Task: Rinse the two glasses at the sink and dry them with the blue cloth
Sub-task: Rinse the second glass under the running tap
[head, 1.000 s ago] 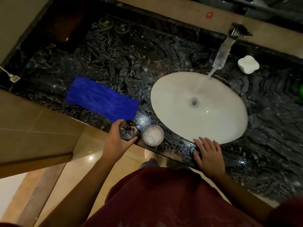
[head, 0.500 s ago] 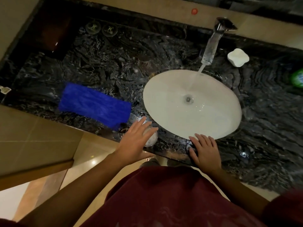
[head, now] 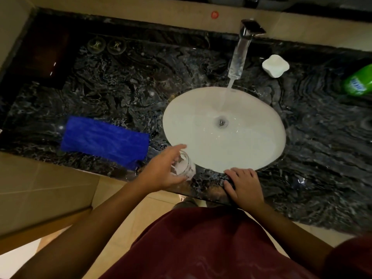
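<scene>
L hand [head: 163,170] now round glass [head: 184,165]

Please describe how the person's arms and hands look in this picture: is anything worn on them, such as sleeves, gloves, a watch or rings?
Both forearms are bare down to the wrist. The left hand and the right hand wear no gloves, and no watch, bracelet or ring shows. The only clothing in view is a dark red shirt, with a short sleeve covering the upper right arm at the frame's lower right corner.

The left hand [head: 165,168] hides much of a glass [head: 184,165]; the green bottle [head: 359,82] is cut off at the frame's right edge.
</scene>
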Demonstrator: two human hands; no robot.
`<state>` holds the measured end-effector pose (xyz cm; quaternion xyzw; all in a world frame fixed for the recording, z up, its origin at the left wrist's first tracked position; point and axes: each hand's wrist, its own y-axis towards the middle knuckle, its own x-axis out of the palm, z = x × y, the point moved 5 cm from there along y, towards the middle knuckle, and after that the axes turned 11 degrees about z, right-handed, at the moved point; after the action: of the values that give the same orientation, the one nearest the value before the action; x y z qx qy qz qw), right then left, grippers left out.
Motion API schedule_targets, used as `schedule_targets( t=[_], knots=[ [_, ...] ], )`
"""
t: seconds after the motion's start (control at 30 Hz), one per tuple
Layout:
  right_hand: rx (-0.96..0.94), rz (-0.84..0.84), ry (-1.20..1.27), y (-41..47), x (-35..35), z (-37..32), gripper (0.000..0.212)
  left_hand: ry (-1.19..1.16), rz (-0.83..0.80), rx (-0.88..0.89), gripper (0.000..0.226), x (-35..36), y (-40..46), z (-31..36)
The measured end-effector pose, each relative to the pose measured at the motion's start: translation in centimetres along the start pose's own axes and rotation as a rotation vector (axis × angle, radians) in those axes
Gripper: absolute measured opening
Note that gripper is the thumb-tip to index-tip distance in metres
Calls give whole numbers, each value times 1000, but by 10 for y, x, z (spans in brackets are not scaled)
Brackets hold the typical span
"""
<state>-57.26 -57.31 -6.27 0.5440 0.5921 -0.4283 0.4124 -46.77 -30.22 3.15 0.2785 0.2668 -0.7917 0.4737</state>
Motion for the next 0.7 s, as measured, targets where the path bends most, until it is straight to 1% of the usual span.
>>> schedule_targets(
  t=[0.07, 0.17, 0.23, 0.3, 0.33, 0.37, 0.47, 0.53, 0.63, 0.7],
  knots=[
    [18, -97, 15, 9, -3, 3, 48, -160, 47, -132, 90, -2, 23, 8],
    [93, -260, 144, 25, -6, 16, 44, -349, 118, -257, 71, 3, 61, 23],
    [294, -330, 395, 41, -15, 30, 45, -451, 147, -323, 61, 13, 87, 33],
    [550, -266, 717, 70, -33, 46, 38, -527, 172, -388, 55, 26, 113, 40],
    [642, -211, 845, 87, -43, 53, 34, -553, 186, -419, 53, 33, 125, 43],
    [679, -153, 926, 104, -52, 58, 32, -578, 203, -450, 54, 40, 138, 46],
    [680, -43, 1123, 152, -73, 61, 28, -638, 249, -527, 59, 59, 171, 50],
    [669, -37, 1198, 176, -76, 57, 27, -679, 269, -567, 57, 70, 189, 50],
    [660, -49, 1212, 206, -72, 51, 30, -746, 275, -631, 59, 84, 211, 43],
    [664, -38, 1180, 223, -61, 51, 31, -775, 270, -660, 55, 92, 225, 35]
  ],
)
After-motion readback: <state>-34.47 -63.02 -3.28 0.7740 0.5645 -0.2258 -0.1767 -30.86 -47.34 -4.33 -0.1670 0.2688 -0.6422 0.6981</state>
